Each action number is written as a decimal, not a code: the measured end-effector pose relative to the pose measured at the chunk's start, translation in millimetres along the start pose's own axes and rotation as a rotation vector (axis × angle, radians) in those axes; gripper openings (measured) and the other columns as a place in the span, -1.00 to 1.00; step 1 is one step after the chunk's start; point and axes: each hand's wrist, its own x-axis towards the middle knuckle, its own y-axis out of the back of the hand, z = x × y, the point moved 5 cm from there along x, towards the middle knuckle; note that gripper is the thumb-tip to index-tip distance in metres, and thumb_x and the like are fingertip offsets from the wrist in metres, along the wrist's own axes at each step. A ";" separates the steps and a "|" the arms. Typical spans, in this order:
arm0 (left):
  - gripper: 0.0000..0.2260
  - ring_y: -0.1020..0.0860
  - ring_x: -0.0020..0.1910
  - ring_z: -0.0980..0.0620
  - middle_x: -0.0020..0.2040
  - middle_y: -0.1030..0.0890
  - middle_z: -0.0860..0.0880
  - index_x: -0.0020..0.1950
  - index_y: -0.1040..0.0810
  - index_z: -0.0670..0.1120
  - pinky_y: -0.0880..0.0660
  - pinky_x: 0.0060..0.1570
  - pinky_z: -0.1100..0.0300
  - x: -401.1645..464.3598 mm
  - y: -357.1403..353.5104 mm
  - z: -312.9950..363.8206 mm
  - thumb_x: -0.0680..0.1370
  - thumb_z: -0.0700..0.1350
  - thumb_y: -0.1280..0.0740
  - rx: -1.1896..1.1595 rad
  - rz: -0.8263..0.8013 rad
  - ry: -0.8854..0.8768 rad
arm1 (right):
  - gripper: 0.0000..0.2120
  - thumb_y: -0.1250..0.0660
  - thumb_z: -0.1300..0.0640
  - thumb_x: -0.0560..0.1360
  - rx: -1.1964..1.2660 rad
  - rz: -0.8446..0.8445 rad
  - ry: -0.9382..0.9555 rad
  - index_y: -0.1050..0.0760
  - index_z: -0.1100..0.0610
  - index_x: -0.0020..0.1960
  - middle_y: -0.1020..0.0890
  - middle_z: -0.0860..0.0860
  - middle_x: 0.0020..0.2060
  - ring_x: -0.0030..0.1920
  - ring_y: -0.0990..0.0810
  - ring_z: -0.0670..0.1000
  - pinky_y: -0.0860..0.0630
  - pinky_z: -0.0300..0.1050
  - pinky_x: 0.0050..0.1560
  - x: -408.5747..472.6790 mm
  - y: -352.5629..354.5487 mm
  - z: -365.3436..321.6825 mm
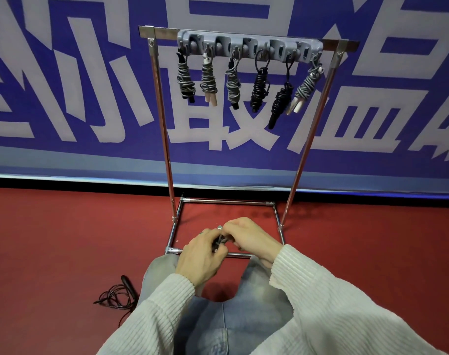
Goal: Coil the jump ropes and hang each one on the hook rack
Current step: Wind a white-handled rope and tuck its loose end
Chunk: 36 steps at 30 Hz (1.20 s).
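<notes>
A grey hook rack (249, 46) tops a chrome stand (167, 139). Several coiled jump ropes hang from its hooks: grey ones at the left (185, 78) and far right (306, 87), black ones (259, 87) right of centre. Low in the view, my left hand (201, 260) and my right hand (251, 238) meet over my knees and together grip a small dark jump rope bundle (219, 241), mostly hidden by the fingers. A loose black jump rope (117, 294) lies tangled on the red floor beside my left leg.
The stand's chrome base frame (228, 201) sits on the red floor (64, 239) just beyond my knees. A blue banner wall (64, 98) with large pale characters stands directly behind the stand.
</notes>
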 end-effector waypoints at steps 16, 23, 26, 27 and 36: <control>-0.47 -0.63 -0.04 0.22 0.05 -0.60 0.29 0.46 -0.24 0.36 -0.60 0.05 0.19 -25.2 9.1 17.4 0.67 -0.18 -0.29 -0.616 0.063 -0.055 | -0.81 -0.47 0.05 0.50 0.020 0.033 0.273 -0.63 0.13 -0.22 -0.60 -0.02 -0.34 -0.28 -0.50 -0.07 -0.42 -0.11 -0.17 -6.0 37.8 -39.0; -0.32 -0.52 0.17 0.46 0.30 -0.46 0.23 0.59 -0.11 0.16 -0.46 0.06 0.50 -15.1 41.6 32.8 0.63 -0.31 -0.32 -0.814 0.207 0.000 | -0.89 -0.45 0.09 0.54 -0.078 0.086 0.405 -0.65 0.04 -0.17 -0.69 0.00 -0.23 -0.20 -0.60 -0.12 -0.55 -0.03 -0.01 -14.3 48.3 -61.2; -0.33 -0.51 0.24 0.39 0.40 -0.44 0.07 0.60 -0.18 0.09 -0.45 0.14 0.47 -5.1 59.1 35.3 0.60 -0.36 -0.31 -0.761 0.265 -0.036 | -0.88 -0.41 0.14 0.56 -0.099 0.105 0.394 -0.61 0.02 -0.16 -0.63 -0.14 -0.30 -0.26 -0.55 -0.18 -0.51 -0.13 -0.11 -10.3 52.9 -65.1; -0.36 -0.50 0.25 0.38 0.41 -0.45 0.05 0.59 -0.22 0.07 -0.45 0.18 0.44 -2.8 65.9 38.0 0.60 -0.38 -0.30 -0.752 0.273 -0.062 | -0.88 -0.40 0.15 0.56 -0.080 0.126 0.392 -0.61 0.02 -0.16 -0.62 -0.15 -0.31 -0.27 -0.53 -0.19 -0.47 -0.15 -0.12 -8.9 56.0 -67.1; -0.72 -0.61 0.17 0.15 0.15 -0.66 0.09 0.23 -0.62 0.06 -0.54 0.26 -0.01 26.5 102.1 64.0 0.54 0.06 -0.45 -0.550 0.275 -0.191 | -0.90 -0.36 0.12 0.58 0.089 0.206 0.449 -0.60 0.08 -0.11 -0.68 0.01 -0.22 -0.16 -0.62 -0.04 -0.58 0.09 0.05 -0.2 77.0 -87.5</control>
